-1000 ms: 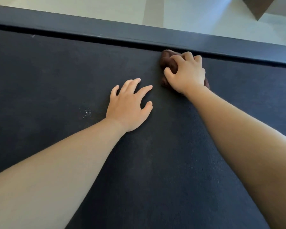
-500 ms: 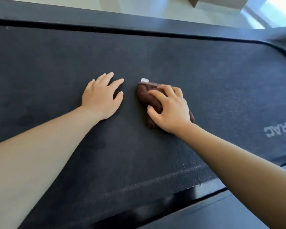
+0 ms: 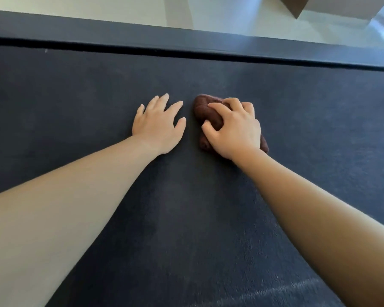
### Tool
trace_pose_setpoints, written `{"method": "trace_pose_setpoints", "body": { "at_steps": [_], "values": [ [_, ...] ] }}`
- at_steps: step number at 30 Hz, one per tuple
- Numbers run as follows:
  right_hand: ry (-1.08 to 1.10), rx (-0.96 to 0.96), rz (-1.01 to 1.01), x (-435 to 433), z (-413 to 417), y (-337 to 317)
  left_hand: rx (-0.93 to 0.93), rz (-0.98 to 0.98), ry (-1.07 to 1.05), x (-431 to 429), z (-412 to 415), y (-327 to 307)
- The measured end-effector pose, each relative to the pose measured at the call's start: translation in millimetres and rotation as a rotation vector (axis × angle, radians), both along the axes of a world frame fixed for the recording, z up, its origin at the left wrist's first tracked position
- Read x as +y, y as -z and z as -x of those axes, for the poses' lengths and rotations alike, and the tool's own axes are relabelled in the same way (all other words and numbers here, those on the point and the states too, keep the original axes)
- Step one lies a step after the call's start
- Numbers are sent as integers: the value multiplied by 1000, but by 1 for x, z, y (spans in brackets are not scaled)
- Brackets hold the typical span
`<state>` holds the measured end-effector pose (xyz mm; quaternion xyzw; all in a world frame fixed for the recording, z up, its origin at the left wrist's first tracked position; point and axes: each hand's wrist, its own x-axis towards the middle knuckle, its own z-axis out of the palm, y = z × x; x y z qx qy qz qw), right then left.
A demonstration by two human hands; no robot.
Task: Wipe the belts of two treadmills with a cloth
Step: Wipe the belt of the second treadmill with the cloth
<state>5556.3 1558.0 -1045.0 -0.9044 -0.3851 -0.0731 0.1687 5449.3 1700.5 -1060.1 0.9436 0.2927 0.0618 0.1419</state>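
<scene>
Cloth (image 3: 205,109), bunched brown, sits clamped under my right hand (image 3: 235,129) mid-belt (image 3: 208,218); my left hand (image 3: 159,127) lies flat, fingers spread, just beside it. Pressing evenly should help.

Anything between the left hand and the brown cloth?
Nothing: the head view shows only bare dark treadmill belt between the left hand and the bunched brown cloth.

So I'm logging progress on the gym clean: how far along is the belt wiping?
Done: nothing certain. The dark textured treadmill belt shows no clear line between wiped and unwiped areas. In hand: the right hand grips the bunched brown cloth mid-belt, and the left hand rests flat beside it. Left: a pale streak on the near part of the belt, and a second treadmill, not in view.
</scene>
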Motion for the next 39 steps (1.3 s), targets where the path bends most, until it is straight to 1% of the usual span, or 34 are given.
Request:
{"method": "trace_pose_setpoints", "body": {
  "at_steps": [4, 8, 11, 16, 24, 28, 32, 36, 39],
  "values": [
    [-92, -8, 13, 37, -45, 1, -19, -73, -5, 5, -7, 3],
    [-175, -5, 25, 65, -78, 1, -45, -82, -33, 1, -7, -1],
    [-180, -1, 36, 90, -101, 0, -69, -74, -47, 1, -7, -3],
    [-150, 39, 32, 124, -124, -2, -47, -28, -53, 3, -8, -7],
    [-165, 42, 77, 125, -127, -6, -54, -35, -35, 6, -6, -3],
    [-121, 16, 116, 98, -96, -6, -57, -58, -32, 7, -7, -1],
    [-84, -12, 71, 52, -35, -1, -12, -41, 37, 1, 8, -3],
    [-35, 0, 72, 8, 37, -5, 51, -62, 171, -9, 79, -1],
    [-27, 18, 78, -25, 104, -7, 53, -69, 214, -17, 132, 0]
  ]
}}
